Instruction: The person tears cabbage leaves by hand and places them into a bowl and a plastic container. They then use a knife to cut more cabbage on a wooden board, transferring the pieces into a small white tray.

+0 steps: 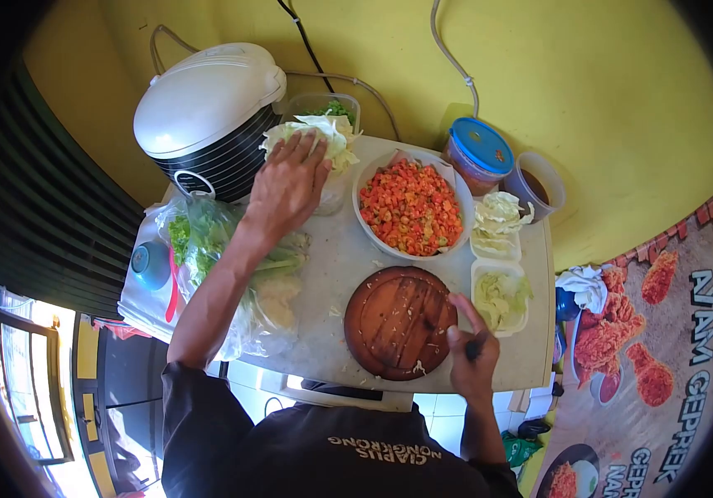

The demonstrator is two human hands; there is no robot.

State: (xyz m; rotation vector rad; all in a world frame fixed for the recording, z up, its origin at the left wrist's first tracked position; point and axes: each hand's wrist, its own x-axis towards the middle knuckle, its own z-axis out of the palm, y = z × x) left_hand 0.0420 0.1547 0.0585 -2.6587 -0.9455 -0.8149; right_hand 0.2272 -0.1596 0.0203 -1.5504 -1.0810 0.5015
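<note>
My left hand reaches to the back of the small table and lies on a pale green cabbage piece next to the rice cooker; the fingers are spread over it. My right hand is closed around a dark handle, apparently a knife, at the right edge of the round wooden cutting board. The blade is hidden. Shreds of cabbage lie on the board.
A white bowl of chopped orange-red pieces stands behind the board. Small white trays with cabbage sit at the right. A blue-lidded tub, a brown-sauce cup, a rice cooker and bagged greens crowd the table.
</note>
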